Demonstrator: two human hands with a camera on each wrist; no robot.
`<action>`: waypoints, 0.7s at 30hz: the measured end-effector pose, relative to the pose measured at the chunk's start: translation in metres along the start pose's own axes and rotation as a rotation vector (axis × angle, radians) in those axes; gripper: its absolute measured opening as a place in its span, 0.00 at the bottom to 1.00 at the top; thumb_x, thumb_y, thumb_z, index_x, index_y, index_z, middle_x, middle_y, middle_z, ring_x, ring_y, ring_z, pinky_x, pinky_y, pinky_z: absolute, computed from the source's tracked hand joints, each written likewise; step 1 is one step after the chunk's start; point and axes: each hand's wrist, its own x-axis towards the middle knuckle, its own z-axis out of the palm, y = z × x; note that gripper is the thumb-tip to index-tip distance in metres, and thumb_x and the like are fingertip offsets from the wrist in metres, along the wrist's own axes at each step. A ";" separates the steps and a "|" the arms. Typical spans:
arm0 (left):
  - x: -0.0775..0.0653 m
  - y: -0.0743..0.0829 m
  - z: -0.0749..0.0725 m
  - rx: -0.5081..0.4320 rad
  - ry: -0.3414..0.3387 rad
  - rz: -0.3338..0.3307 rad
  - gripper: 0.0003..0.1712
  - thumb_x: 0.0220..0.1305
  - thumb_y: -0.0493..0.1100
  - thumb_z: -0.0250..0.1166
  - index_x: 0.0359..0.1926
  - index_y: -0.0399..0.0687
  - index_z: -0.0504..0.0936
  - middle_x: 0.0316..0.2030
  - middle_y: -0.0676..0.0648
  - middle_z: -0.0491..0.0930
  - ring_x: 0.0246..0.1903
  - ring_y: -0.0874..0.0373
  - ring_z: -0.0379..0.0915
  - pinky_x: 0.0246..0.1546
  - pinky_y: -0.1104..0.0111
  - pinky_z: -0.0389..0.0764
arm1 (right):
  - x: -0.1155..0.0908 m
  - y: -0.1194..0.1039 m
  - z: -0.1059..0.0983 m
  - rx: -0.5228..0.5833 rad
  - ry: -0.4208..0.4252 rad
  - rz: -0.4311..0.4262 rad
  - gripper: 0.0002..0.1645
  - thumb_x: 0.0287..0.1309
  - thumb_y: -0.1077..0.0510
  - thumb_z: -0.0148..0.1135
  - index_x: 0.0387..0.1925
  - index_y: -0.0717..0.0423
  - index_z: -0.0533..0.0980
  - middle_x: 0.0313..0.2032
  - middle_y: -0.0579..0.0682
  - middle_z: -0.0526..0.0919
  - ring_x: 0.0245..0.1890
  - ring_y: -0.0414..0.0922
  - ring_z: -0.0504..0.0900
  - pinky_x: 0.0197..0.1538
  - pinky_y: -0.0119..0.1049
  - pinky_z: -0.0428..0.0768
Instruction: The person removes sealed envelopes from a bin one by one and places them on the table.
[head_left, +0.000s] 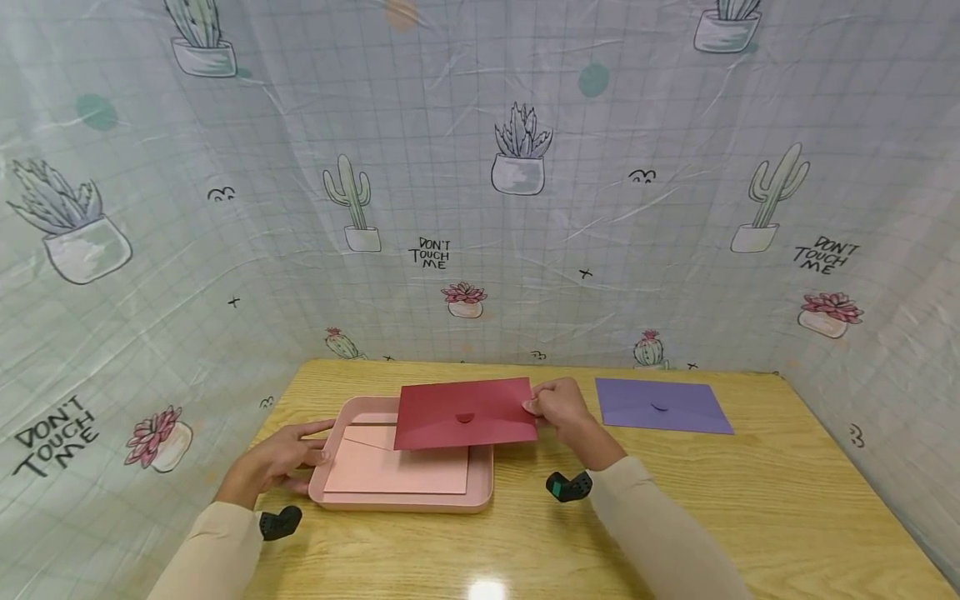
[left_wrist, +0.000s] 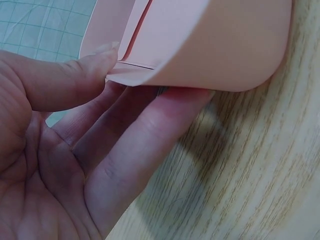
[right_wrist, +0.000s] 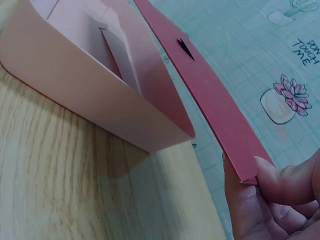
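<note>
A red envelope (head_left: 465, 414) with a small tucked flap is held up over the right part of a pink tray (head_left: 401, 502). My right hand (head_left: 561, 404) pinches its right edge between thumb and fingers, as the right wrist view also shows. At the tray's left side my left hand (head_left: 288, 457) grips the wall, thumb (left_wrist: 75, 82) on the rim and fingers beneath. Inside the tray lies a pale pink envelope (head_left: 397, 473), partly covered by the red one. Whether more lies under it cannot be seen.
A purple envelope (head_left: 663, 406) lies flat on the wooden table (head_left: 780, 492), right of my right hand. Behind the table and along its sides hangs a cactus-print curtain (head_left: 480, 208). A black wrist camera (head_left: 567, 487) sits by my right cuff, another (head_left: 281, 523) by my left.
</note>
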 end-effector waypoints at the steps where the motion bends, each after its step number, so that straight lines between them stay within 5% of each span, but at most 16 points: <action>1: 0.000 0.000 0.000 0.002 0.001 0.000 0.44 0.74 0.34 0.60 0.84 0.48 0.51 0.77 0.27 0.57 0.51 0.49 0.85 0.35 0.56 0.89 | 0.001 0.000 -0.001 0.002 0.002 0.002 0.14 0.63 0.70 0.66 0.49 0.70 0.84 0.49 0.65 0.86 0.33 0.43 0.85 0.34 0.35 0.87; 21: 0.000 -0.001 0.000 0.002 0.004 0.002 0.43 0.74 0.36 0.61 0.84 0.48 0.52 0.77 0.27 0.59 0.50 0.50 0.85 0.36 0.55 0.90 | 0.014 0.003 -0.023 0.016 0.003 0.009 0.09 0.65 0.69 0.66 0.44 0.71 0.84 0.37 0.56 0.86 0.27 0.40 0.84 0.32 0.33 0.86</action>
